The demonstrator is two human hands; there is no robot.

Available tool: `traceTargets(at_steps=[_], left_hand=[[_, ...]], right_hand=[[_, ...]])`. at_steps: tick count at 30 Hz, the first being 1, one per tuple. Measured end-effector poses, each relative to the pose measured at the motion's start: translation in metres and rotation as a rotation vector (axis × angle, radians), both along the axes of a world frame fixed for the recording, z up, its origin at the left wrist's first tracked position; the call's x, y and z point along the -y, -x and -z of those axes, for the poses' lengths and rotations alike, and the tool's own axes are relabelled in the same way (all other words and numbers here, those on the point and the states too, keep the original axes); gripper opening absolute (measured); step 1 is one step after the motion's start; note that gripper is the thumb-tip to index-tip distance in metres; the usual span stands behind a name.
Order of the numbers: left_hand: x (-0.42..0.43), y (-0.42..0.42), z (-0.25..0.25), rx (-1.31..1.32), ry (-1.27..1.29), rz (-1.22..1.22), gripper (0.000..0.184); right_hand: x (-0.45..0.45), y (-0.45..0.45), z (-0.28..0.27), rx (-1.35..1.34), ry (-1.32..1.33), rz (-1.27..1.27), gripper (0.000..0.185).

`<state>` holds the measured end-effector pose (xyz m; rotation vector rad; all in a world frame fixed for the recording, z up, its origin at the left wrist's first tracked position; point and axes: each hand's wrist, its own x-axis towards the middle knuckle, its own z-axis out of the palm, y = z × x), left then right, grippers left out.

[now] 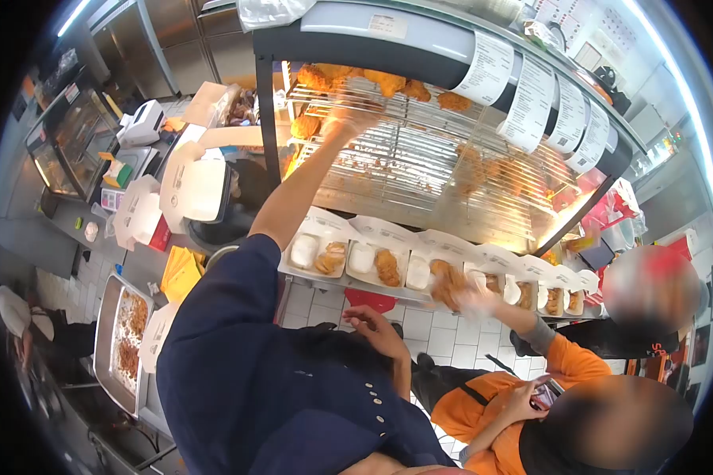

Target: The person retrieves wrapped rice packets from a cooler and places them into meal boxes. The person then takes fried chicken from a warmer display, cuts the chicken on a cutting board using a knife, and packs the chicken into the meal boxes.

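My left hand (356,115) reaches into the lit display warmer, over its wire rack (396,150). Fried chicken pieces (387,81) lie on the rack just beyond it, and another chicken piece (305,127) lies to its left. Blur and glare hide my left fingers, so I cannot make out a grip. Down by my dark blue shirt, my right hand (379,331) hangs with loosely bent fingers apart and nothing in it. Below the warmer stands a row of open paper boxes (372,273), several with rice (304,251) and fried chicken (330,258) inside.
A co-worker in orange holds fried chicken (449,283) over the boxes and a phone (543,393) in the other hand. Another person stands at the right. To the left are a metal tray (107,340) of crumbs, yellow packets (184,273) and open cartons (194,186). Receipts (528,103) hang from the warmer.
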<state>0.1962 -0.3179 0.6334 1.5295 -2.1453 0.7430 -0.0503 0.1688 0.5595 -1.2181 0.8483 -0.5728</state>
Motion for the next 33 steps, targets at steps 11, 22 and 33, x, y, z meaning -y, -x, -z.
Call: traceTargets(at_steps=[11, 22, 33], left_hand=[[-0.218, 0.06, -0.038, -1.21, -0.615, 0.495, 0.063], [-0.525, -0.095, 0.035, -2.96, -0.272, 0.927, 0.067], [-0.695, -0.166, 0.164, -1.598, 0.138, -0.919, 0.058]], right_hand=[[0.001, -0.005, 0.002, 0.061, -0.067, -0.076, 0.029], [0.015, -0.066, 0.014, -0.006, -0.171, -0.369, 0.028], [0.008, -0.18, 0.061, -0.196, -0.154, -0.987, 0.029]])
